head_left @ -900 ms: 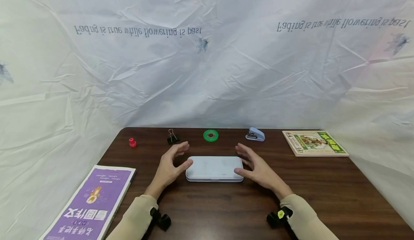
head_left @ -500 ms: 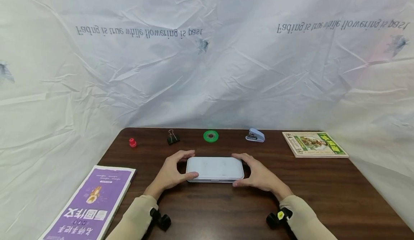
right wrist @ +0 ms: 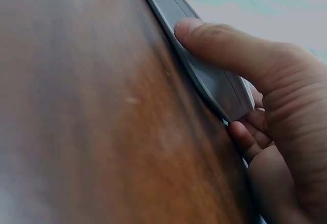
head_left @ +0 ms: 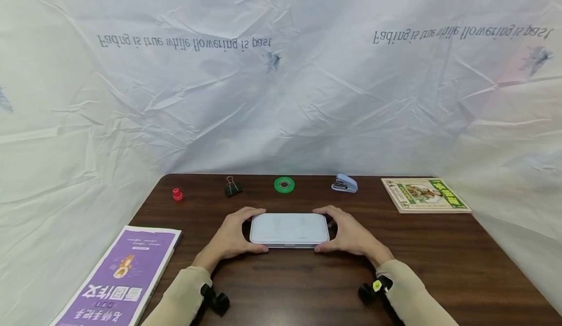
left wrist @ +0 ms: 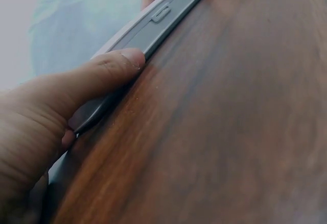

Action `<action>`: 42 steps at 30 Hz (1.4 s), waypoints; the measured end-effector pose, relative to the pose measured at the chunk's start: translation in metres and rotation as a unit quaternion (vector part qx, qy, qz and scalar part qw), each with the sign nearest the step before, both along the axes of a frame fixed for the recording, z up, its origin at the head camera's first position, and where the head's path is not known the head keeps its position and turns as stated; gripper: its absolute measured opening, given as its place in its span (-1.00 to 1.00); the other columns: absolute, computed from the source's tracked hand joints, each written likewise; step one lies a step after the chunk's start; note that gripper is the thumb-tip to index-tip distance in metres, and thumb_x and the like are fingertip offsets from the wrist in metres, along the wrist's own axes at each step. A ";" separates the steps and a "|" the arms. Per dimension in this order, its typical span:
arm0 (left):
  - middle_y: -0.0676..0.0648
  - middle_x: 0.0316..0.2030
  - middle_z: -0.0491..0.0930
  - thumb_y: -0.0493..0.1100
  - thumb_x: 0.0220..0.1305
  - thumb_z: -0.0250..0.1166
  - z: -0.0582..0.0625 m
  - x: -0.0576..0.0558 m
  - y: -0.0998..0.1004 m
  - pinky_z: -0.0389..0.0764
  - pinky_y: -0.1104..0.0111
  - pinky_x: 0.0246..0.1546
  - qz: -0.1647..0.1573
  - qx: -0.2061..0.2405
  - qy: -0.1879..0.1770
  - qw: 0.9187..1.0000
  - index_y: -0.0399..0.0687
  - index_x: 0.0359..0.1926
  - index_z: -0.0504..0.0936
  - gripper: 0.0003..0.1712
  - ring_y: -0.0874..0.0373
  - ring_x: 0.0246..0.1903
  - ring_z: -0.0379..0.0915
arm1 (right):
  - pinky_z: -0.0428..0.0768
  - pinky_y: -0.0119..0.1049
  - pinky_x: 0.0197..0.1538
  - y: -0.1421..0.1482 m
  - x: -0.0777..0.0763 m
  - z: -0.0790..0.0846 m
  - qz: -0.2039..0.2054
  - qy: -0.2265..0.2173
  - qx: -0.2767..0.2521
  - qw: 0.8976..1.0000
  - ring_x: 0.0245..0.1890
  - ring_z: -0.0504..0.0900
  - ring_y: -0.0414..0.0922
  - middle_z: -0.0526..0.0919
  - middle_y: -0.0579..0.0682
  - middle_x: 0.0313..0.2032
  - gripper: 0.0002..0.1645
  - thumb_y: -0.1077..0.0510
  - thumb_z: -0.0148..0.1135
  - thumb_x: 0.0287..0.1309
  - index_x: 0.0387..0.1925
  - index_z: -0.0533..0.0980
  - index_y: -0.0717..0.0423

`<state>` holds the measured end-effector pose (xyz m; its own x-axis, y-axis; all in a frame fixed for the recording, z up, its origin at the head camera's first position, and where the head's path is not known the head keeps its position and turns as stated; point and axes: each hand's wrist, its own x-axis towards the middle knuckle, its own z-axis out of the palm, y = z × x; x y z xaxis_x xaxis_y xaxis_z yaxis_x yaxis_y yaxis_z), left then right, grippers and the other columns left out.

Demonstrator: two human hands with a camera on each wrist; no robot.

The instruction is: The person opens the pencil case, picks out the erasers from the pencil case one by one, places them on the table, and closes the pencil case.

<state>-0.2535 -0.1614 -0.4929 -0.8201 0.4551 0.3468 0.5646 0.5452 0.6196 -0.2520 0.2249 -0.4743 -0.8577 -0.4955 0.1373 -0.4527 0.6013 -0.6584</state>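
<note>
Left hand (head_left: 230,236): thumb dropped from the top of the white case (head_left: 289,228) to its near side, matching the right hand (head_left: 352,236). Both clamped on opposite ends. Case apparently resting on tabletop (head_left: 290,287), in from far edge, midway between corners. Grip looks settled.

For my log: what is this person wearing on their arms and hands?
The left hand and right hand are bare, without gloves. The sleeves are long and beige. A black camera sits at each wrist; a small yellow patch marks the right one.
</note>
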 end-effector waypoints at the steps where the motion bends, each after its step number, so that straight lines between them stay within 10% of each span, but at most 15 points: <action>1: 0.12 0.35 0.65 0.29 -0.12 0.86 0.000 0.000 0.000 0.68 -0.01 0.25 0.003 -0.001 -0.005 1.000 0.06 0.52 0.63 0.17 0.11 0.24 0.62 | 0.70 -0.15 0.09 0.000 -0.001 0.000 -0.003 0.001 -0.004 1.000 0.02 0.66 -0.13 0.61 -0.05 0.34 0.17 -0.37 0.82 -0.07 0.52 0.50 -0.14; 7: 0.15 0.33 0.64 0.30 -0.11 0.86 0.003 0.001 0.003 0.66 0.02 0.26 0.013 -0.003 -0.022 1.000 0.09 0.49 0.65 0.14 0.14 0.23 0.61 | 0.70 -0.27 0.00 0.002 -0.009 -0.001 0.001 -0.024 -0.040 0.999 -0.07 0.68 -0.16 0.66 -0.12 0.22 0.09 -0.29 0.90 -0.18 0.39 0.57 -0.17; 19: 0.13 0.34 0.63 0.33 -0.09 0.84 0.006 0.002 0.002 0.65 -0.08 0.30 0.019 -0.008 -0.037 0.999 0.09 0.55 0.58 0.20 0.06 0.30 0.60 | 0.75 -0.25 -0.16 0.001 -0.021 -0.003 0.039 -0.070 -0.128 0.989 -0.15 0.74 -0.01 0.71 0.15 0.07 -0.32 0.07 0.68 0.25 0.33 0.62 0.15; 24: 0.09 0.37 0.61 0.33 -0.12 0.85 0.007 0.003 0.001 0.64 -0.09 0.28 0.030 -0.005 -0.060 0.998 0.15 0.59 0.52 0.25 0.01 0.28 0.60 | 0.66 -0.27 -0.06 -0.006 -0.021 0.000 -0.001 -0.039 -0.114 0.993 -0.13 0.70 -0.01 0.77 0.06 0.00 -0.62 -0.04 0.28 0.65 0.27 0.70 0.04; 31: 0.04 0.25 0.65 0.32 -0.21 0.89 0.006 0.003 0.001 0.65 -0.01 0.32 0.043 0.020 -0.091 0.995 0.08 0.57 0.45 0.34 0.04 0.26 0.64 | 0.52 -0.26 -0.19 -0.013 -0.023 0.003 -0.065 -0.042 -0.122 0.990 -0.36 0.62 -0.11 0.66 0.02 -0.35 -0.30 -0.24 -0.15 0.83 0.01 0.70 0.22; 42: -0.01 0.24 0.63 0.20 -0.29 0.95 0.004 -0.002 0.004 0.63 0.08 0.35 0.035 0.056 -0.106 0.992 -0.04 0.71 0.26 0.58 0.09 0.23 0.60 | 0.60 -0.31 -0.27 -0.024 -0.024 0.000 -0.202 -0.045 -0.160 0.965 -0.52 0.71 -0.06 0.74 0.07 -0.46 -0.13 -0.39 -0.11 0.76 -0.31 0.75 0.20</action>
<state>-0.2555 -0.1577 -0.4886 -0.9080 0.3633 0.2086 0.3786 0.4985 0.7798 -0.2762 0.2008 -0.4742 -0.9878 -0.0627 0.1428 -0.1553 0.4765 -0.8653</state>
